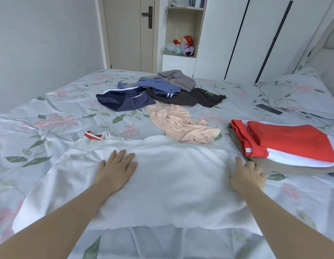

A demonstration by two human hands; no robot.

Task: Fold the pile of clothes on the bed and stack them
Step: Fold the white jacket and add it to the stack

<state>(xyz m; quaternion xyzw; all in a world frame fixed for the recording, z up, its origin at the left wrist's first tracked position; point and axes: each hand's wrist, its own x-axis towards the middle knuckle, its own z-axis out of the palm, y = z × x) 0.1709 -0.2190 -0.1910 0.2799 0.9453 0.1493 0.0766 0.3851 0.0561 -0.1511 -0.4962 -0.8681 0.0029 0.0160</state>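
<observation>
Left hand (117,170) spread flat on white shirt (171,186); right hand (247,175) grips its 3 o'clock edge beside folded stack (293,143); pile (162,93) at 12 o'clock.

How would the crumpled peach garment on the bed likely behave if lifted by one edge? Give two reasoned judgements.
The peach garment would probably hang limp, since it lies in soft, irregular creases on the bed. It looks thin, so it is likely light for its spread. Pushed, it would probably bunch rather than slide.

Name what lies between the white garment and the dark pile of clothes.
Head view: a crumpled peach garment lies on the sheet between white garment and pile.
</observation>
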